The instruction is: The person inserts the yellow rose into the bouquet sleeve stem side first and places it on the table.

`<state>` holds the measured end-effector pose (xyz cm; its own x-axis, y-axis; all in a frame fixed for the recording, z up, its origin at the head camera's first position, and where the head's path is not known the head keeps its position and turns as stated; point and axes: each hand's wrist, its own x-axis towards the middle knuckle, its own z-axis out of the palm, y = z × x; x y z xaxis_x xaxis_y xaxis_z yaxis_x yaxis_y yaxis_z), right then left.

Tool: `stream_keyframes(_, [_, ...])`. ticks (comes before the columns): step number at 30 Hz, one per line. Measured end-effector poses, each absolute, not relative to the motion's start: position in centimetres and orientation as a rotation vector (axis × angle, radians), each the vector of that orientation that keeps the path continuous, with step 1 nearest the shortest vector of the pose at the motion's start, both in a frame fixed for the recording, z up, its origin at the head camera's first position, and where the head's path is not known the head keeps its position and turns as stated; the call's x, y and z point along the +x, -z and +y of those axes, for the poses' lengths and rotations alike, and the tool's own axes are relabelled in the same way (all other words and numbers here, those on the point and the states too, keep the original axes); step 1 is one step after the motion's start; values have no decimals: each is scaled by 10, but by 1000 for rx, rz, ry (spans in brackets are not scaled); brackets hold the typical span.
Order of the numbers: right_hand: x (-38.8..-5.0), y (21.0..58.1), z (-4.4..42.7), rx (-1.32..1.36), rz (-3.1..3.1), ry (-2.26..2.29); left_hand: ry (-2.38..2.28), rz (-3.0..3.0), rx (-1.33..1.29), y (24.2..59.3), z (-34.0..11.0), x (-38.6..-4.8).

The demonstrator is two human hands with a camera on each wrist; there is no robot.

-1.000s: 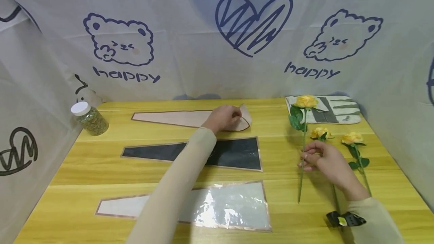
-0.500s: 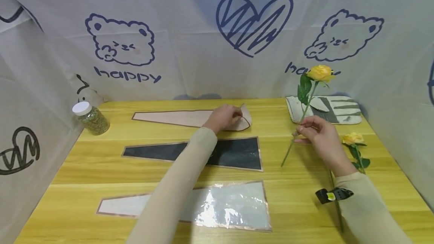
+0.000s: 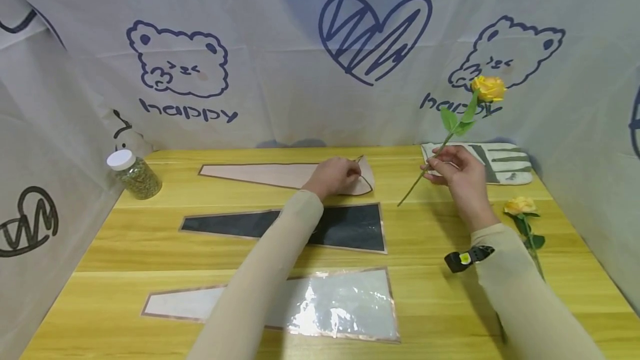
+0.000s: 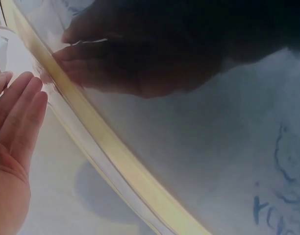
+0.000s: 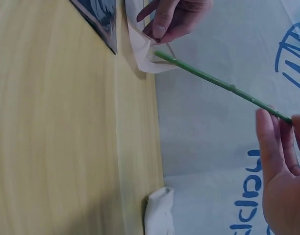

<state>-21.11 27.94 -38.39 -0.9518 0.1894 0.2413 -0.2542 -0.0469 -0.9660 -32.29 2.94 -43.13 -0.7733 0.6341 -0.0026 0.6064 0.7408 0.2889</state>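
My left hand [image 3: 334, 176] pinches the wide mouth of a pale pink tapered flower sleeve [image 3: 250, 173] at the back of the table. In the right wrist view that sleeve's mouth [image 5: 140, 54] stands parted. My right hand [image 3: 462, 182] holds a single yellow artificial rose [image 3: 489, 89] by its green stem, pinched between thumb and fingers. The rose tilts, bloom up and to the right. Its lower stem end points down-left toward the sleeve, apart from it in the head view. In the right wrist view the stem [image 5: 209, 77] reaches across near the mouth.
A black sleeve [image 3: 350, 228] and a whitish glossy sleeve [image 3: 345, 305] lie nearer. A second rose [image 3: 520, 205] lies at the right; another stem [image 3: 501, 328] shows beneath my right forearm. A striped glove [image 3: 510, 163] lies at back right, a white-lidded jar [image 3: 135, 175] at left.
My right hand has lifted the rose off the table area and carried it back and slightly left, tilting its bloom rightward. The left hand has stayed nearly still at the sleeve's mouth.
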Motion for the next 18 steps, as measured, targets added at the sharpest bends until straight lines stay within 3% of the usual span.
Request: stream_keyframes(18, [-258, 403, 244, -105, -1736, -2077, -424, 2817, 1035, 429, 30, -321])
